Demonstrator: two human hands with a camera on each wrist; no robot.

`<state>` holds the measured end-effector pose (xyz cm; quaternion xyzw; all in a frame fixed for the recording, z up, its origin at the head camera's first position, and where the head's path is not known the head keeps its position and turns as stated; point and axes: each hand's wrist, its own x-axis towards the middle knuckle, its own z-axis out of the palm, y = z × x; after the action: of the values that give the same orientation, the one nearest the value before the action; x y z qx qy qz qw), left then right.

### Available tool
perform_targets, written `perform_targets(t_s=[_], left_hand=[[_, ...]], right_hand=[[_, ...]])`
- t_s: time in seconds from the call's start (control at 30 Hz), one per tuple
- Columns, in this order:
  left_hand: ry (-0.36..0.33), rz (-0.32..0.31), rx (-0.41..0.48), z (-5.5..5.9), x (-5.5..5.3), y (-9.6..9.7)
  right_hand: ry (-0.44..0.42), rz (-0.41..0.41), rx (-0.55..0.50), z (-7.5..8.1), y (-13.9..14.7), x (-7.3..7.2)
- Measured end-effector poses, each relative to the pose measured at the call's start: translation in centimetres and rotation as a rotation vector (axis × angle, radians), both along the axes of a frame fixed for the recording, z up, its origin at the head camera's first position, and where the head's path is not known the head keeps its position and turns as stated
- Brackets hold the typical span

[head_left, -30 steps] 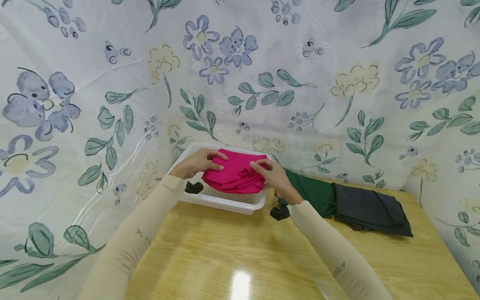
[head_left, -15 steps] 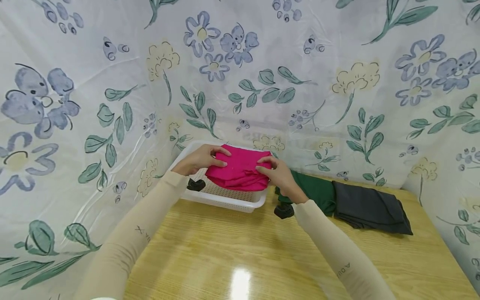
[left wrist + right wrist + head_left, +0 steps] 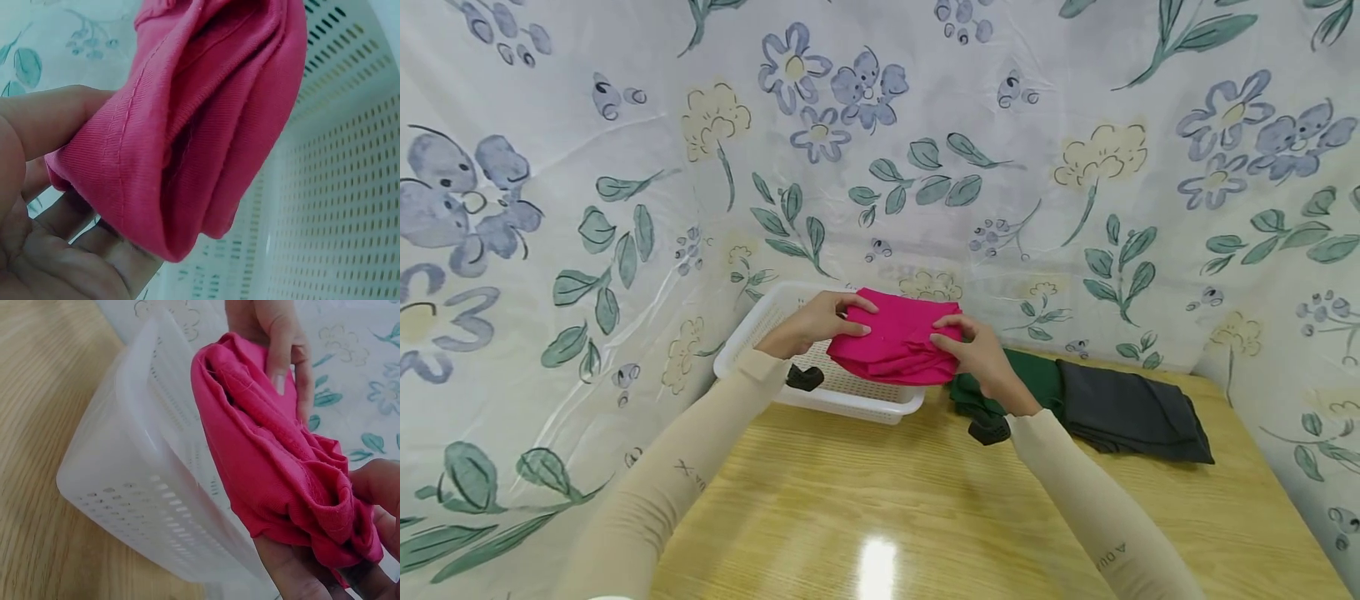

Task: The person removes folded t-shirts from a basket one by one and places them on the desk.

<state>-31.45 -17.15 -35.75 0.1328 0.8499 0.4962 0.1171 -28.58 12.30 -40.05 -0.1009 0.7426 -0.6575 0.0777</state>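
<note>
A folded bright pink cloth garment [image 3: 898, 337] is held up by both hands, over the right part of a white plastic basket [image 3: 850, 407] with perforated walls. At its left edge my left hand [image 3: 816, 321] grips it, thumb on the near face and fingers behind and below. My right hand [image 3: 977, 354] pinches the right edge. Seen from the right wrist, the folded layers of the pink garment [image 3: 269, 450] show at the end, with fingers under them. The left wrist view shows a stitched hem on the pink garment [image 3: 144, 137]. What kind of garment it is, I cannot tell.
To the right of the basket lie a folded dark green cloth [image 3: 1033, 379] and a folded dark grey cloth [image 3: 1131, 408], side by side on the wooden table [image 3: 820, 500]. A floral curtain [image 3: 925, 225] hangs close behind and at the left.
Both hands have carried the pink garment a little to the right across the basket. The basket and the other cloths keep their places on the table.
</note>
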Motion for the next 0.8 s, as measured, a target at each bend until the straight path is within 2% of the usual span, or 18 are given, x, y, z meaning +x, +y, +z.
perform_targets(t_s=[0.27,0.47,0.63,0.8], left_hand=[[0.007,-0.02,0.012,0.1,0.3,2.2],[0.033,-0.042,-0.002,0.0,0.9,4.2],[0.031,-0.054,0.016,-0.7,1.6,6.0],[0.027,-0.097,0.017,-1.3,2.3,7.9]], right_hand=[[-0.013,-0.032,0.005,0.1,2.8,0.8],[-0.003,-0.03,0.013,-0.3,5.0,1.7],[-0.007,-0.045,0.026,-0.8,6.9,2.6],[0.011,-0.059,0.088,-1.4,9.1,3.7]])
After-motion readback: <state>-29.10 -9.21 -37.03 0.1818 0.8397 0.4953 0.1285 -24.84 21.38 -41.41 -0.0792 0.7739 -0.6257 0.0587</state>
